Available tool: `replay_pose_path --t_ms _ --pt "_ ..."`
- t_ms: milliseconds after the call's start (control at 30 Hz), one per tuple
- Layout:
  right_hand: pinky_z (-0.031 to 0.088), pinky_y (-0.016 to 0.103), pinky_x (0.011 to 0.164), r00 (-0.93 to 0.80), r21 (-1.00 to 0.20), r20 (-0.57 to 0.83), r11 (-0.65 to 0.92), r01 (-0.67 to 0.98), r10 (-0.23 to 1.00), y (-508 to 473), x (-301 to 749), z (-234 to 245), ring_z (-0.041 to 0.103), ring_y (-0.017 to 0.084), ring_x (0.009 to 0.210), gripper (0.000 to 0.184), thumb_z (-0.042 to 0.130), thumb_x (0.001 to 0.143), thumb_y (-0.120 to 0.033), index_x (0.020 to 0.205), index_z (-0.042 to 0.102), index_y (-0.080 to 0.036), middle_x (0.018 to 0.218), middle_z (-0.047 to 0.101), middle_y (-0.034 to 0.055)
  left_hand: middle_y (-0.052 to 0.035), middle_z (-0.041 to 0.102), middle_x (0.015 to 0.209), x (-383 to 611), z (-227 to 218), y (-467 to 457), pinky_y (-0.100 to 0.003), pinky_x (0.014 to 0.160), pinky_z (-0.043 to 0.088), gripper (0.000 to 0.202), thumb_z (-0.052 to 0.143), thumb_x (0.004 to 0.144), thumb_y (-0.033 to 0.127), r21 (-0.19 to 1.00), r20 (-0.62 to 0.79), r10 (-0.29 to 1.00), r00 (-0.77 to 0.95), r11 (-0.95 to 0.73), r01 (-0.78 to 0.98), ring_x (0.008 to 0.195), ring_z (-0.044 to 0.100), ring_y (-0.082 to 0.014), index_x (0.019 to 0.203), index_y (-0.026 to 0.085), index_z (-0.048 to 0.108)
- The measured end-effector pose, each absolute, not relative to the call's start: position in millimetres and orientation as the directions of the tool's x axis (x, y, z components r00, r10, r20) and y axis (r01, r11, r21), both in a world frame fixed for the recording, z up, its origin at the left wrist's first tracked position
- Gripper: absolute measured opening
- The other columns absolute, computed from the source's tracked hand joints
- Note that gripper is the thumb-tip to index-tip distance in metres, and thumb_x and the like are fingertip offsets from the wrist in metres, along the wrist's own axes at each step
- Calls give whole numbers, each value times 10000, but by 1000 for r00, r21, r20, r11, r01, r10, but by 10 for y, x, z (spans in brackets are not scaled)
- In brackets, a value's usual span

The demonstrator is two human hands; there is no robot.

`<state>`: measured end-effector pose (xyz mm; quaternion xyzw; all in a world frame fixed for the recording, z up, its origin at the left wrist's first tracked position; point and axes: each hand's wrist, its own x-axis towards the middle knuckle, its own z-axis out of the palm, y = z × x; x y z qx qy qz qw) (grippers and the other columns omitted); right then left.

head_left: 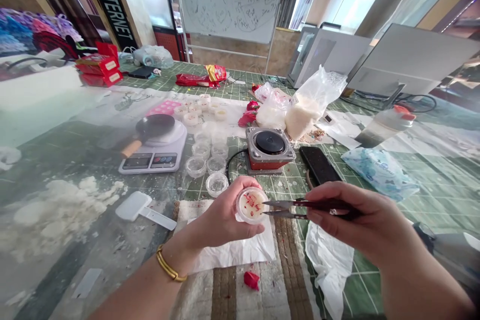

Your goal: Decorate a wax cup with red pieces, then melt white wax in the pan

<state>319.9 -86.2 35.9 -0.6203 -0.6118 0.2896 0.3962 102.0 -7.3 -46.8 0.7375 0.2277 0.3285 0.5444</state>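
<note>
My left hand is wrapped round a small clear plastic cup, tilted toward me. Inside it is a pale, creamy filling with red petal shreds on top. My right hand grips dark-handled thread snips, their two blades parted and pointing left. The blade tips are at the right rim of the cup; whether they touch the filling I cannot tell. Below the cup, a white tissue lies on a striped towel. A red petal rests on the towel nearer to me.
Several clear cups stand behind my left hand, near a small electric hotplate. A kitchen scale carries a small pan. White flakes and a scoop lie left; a phone and wipes pack right.
</note>
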Motion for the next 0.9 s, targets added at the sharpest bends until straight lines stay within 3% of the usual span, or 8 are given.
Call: replay_pose_path --t_ms 167,300,400,567,767,900 --pt "395 166 469 268 -929 40 -63 365 962 -870 3371 302 490 76 526 236 744 624 -362 792 668 -215 607 606 -20 -10 521 953 1043 -463 -24 -244 702 448 590 772 625 280 982 182 836 518 -182 -51 788 523 -133 1110 239 439" --pt "374 185 463 381 -949 7 -113 293 925 -909 3636 124 448 78 508 299 773 574 -398 788 680 -211 570 573 -21 8 558 883 1044 -390 55 -247 719 451 577 791 581 275 995 92 956 277 -95 -3 773 540 -129 1058 225 469" --pt "344 190 451 382 -974 -103 -171 148 919 -928 3756 -135 432 75 494 317 766 588 -421 787 669 -193 574 582 -11 2 590 874 1002 -297 120 -261 725 457 545 787 570 277 997 44 987 154 -53 59 777 560 -140 1022 215 490" --pt "295 180 446 224 -948 -266 -213 -235 938 -919 3782 -499 390 57 485 278 752 631 -395 744 632 -171 596 551 -15 -16 628 867 816 -67 161 -268 706 469 518 777 564 327 985 23 991 131 -45 165 774 593 -159 999 181 537" --pt "259 174 443 195 -935 -253 -187 -302 948 -950 3751 -508 364 55 486 269 741 650 -383 737 620 -160 610 538 -11 -16 658 871 534 352 473 -322 752 461 587 806 506 361 908 51 995 82 -80 411 814 611 -207 1014 166 587" --pt "268 183 439 222 -950 -228 -167 -262 948 -985 3713 -484 387 71 497 293 741 637 -407 713 617 -152 602 524 -9 -31 660 923 579 520 1112 -343 786 460 559 827 498 295 810 104 995 11 -91 579 885 609 -239 987 137 609"
